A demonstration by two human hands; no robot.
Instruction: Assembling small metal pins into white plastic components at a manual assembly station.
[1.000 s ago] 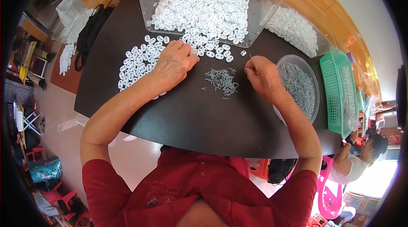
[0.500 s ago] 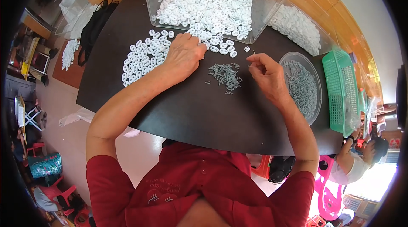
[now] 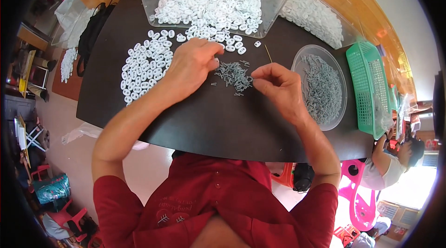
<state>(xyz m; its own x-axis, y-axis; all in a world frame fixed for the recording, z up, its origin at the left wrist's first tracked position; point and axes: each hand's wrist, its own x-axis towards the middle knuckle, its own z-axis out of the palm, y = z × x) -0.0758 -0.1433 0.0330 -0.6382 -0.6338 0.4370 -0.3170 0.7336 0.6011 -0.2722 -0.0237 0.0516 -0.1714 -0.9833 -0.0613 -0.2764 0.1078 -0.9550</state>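
Observation:
My left hand (image 3: 193, 64) is closed, thumb and fingers pinching a small white plastic piece (image 3: 216, 61) that is mostly hidden. It hovers beside the left edge of a loose heap of small grey screws (image 3: 233, 75). At the heap's right edge, my right hand (image 3: 281, 86) has its thumb and index finger together on a grey screw (image 3: 251, 80), only partly visible. Many white oval two-holed pieces (image 3: 146, 64) are spread to the left of my left hand. Beyond the right hand's index finger, a thin brass-coloured stick (image 3: 267, 52) lies on the table.
A clear bin (image 3: 149, 4) on its side spills white pieces onto the dark table (image 3: 200, 125). A second clear bin (image 3: 351, 36) stands at the far right. A round clear tub (image 3: 344, 104) of screws and a green basket (image 3: 367, 85) sit to the right. Another person (image 3: 383, 164) is at right.
My right hand has moved left and down to the screw heap's edge. My left hand has come away from the white pieces toward the heap. The whole view has shifted slightly.

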